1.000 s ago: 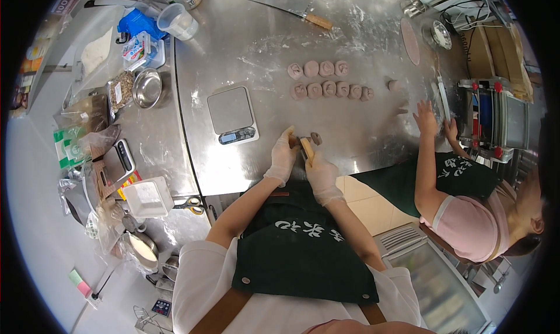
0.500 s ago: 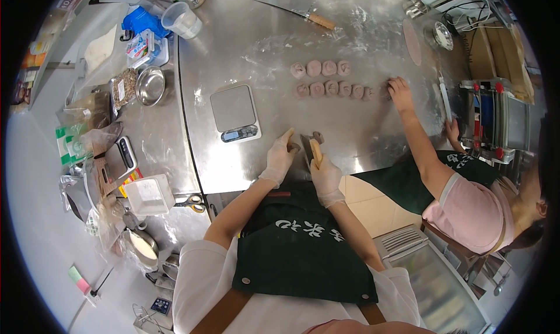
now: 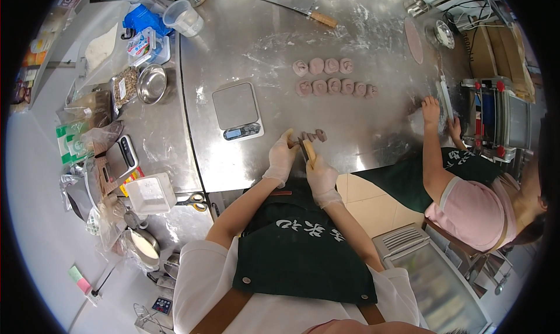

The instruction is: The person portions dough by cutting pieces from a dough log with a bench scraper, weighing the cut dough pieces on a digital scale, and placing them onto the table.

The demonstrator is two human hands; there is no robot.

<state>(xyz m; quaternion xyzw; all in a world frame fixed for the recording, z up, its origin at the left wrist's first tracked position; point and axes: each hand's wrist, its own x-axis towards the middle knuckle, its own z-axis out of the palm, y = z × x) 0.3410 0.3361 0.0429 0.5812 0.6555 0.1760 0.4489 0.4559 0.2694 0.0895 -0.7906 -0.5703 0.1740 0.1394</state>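
My right hand [image 3: 322, 179], gloved in clear plastic, grips the pale yellow handle of a dough scraper [image 3: 308, 151], its dark blade standing on edge at the steel table's near side. Close by on the left, my gloved left hand [image 3: 282, 158] is closed on a purplish-brown piece of dough [image 3: 293, 143], mostly hidden by the fingers. Several small cut dough pieces [image 3: 317, 136] lie just beyond the blade. Farther off, two rows of rounded purplish dough pieces [image 3: 333, 86] rest on the table.
A kitchen scale [image 3: 236, 108] stands left of my hands. At the far side lies a wooden-handled knife [image 3: 322, 19]. On the right, a co-worker's hand [image 3: 430, 109] is near another long blade [image 3: 446, 98]. A metal bowl [image 3: 151, 83] and a white tub [image 3: 150, 194] stand left.
My right hand and the scraper have shifted slightly left, close to my left hand. More cut dough shows beyond the blade. The co-worker's nearer hand has moved right, away from the dough rows.
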